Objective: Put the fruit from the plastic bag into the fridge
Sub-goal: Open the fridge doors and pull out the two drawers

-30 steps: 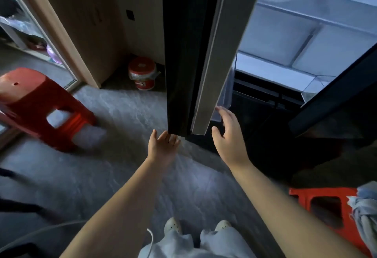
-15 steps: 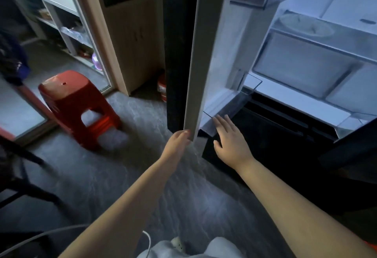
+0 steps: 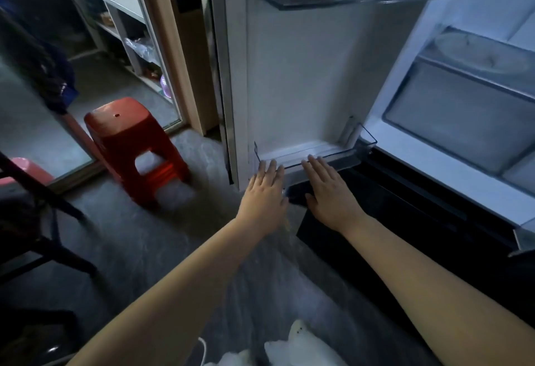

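While flat, left hand point(image 3: 265, 192), right hand point(image 3: 327, 192) on clear plastic bin point(image 3: 346, 153)

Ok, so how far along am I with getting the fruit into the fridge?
Done: the fridge door stands open. In hand: left hand and right hand rest flat on the bottom door bin, holding nothing. Left: everything with the fruit; neither bag nor fruit is in view.
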Motion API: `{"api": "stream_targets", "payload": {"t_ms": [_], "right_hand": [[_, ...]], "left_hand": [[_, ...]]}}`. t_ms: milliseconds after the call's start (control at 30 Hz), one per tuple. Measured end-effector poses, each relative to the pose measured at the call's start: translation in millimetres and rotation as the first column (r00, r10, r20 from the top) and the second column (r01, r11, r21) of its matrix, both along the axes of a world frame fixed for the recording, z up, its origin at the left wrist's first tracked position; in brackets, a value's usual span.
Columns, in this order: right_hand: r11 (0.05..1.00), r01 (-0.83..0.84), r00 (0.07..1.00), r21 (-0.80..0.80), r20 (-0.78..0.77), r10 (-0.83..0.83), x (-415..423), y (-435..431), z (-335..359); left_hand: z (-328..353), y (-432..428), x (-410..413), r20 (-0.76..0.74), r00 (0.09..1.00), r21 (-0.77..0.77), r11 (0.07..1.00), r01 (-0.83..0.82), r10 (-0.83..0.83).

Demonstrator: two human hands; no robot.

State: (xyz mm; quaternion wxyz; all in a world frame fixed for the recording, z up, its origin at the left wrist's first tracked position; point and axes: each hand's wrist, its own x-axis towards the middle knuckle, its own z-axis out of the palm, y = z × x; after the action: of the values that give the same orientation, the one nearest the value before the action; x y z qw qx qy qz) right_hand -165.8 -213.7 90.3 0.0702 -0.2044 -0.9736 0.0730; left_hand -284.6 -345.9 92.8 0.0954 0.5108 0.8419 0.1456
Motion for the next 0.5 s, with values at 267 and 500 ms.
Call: {"api": "stream_targets", "payload": {"t_ms": [267, 500], "right_hand": [[0.989, -0.071, 0.989, 0.131, 0.136, 0.053, -19.7, 71.2, -4.3], [0.979, -0.083, 0.995, 0.186, 0.067, 0.072, -37.4, 83.6, -27.6]], "left_hand": [[-8.1, 28.2, -32.8, -0.169, 0.973, -0.185, 0.964, -0.19, 0.159], [-14.7, 35.6, -41.0, -0.255, 0.944, -0.205, 0.942, -0.266, 0.211]]}}
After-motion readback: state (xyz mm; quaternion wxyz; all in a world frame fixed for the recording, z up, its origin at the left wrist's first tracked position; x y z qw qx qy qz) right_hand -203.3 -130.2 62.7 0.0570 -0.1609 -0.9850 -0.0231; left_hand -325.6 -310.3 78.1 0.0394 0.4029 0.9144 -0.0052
